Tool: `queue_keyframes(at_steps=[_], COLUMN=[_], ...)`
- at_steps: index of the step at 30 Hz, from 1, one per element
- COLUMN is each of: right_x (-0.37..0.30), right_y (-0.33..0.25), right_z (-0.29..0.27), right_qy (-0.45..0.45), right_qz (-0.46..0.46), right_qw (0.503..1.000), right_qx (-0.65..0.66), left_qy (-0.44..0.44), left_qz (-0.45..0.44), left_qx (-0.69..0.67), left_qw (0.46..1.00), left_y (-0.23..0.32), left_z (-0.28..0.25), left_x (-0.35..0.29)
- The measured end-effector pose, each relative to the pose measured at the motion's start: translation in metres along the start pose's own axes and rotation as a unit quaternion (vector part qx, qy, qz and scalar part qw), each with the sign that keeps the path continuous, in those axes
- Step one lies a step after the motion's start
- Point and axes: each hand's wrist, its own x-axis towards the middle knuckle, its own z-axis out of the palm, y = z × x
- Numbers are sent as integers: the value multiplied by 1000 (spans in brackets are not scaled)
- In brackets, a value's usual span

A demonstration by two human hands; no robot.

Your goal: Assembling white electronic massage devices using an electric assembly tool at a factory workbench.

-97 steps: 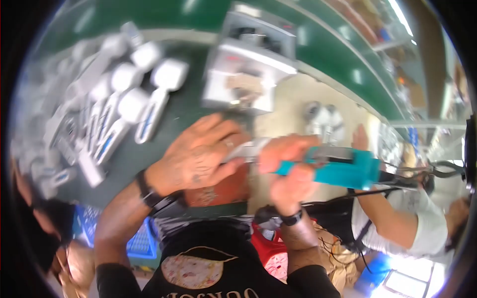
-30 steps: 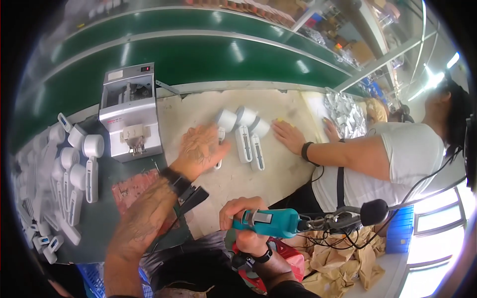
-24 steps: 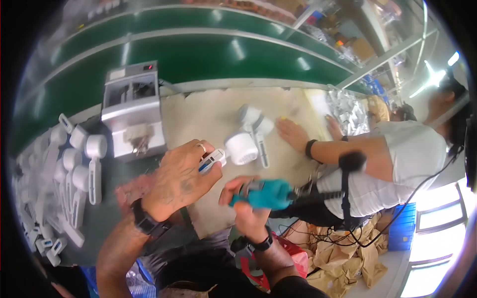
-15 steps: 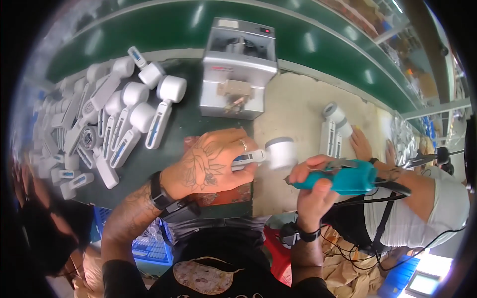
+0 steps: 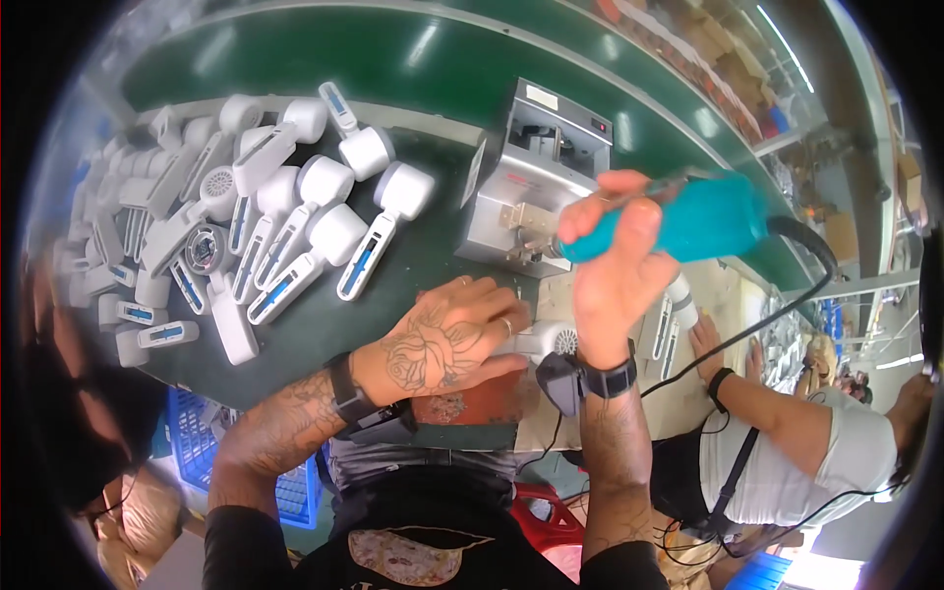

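Observation:
My left hand (image 5: pixel 447 339) is closed over a white handheld appliance (image 5: pixel 537 340) lying on the bench. Its round grilled end points right, and my fingers cover most of its handle. My right hand (image 5: pixel 624 251) grips a teal electric screwdriver (image 5: pixel 713 218), raised and held level. The screwdriver's tip points left, at the front outlet of a silver screw feeder (image 5: pixel 539 177); whether it touches cannot be made out. Beneath my left hand lies a reddish-brown mat (image 5: pixel 462 411).
Many similar white appliances (image 5: pixel 324 182) are heaped at the left, some with handles opened on blue strips. At the right, a co-worker's hand (image 5: pixel 703 336) rests beside more white appliances (image 5: pixel 669 320). The screwdriver's black cable (image 5: pixel 757 329) hangs across that side. A blue crate (image 5: pixel 192 442) stands below the bench.
My right hand has lifted the screwdriver up and away to the feeder's outlet. The appliance under my left hand now shows its grille instead of its blue strip. The view has shifted.

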Motion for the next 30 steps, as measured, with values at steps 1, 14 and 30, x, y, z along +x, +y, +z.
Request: queue_keyframes(at_steps=[1,14,30], right_x=[3,-24,-56], right_y=[5,-7,-2], right_z=[3,-10,-36], right_qy=[-14,-49,-41], right_qz=[3,66,68], right_qw=[1000,996,996], right_qx=[-3,35,28], left_qy=[4,48,13], left_qz=[-15,-2,-26], left_qx=[20,-9,-11], left_qw=[1000,999,1000], left_y=[1,-9,-5], left_z=[-1,5,3], left_x=[-1,-3,0])
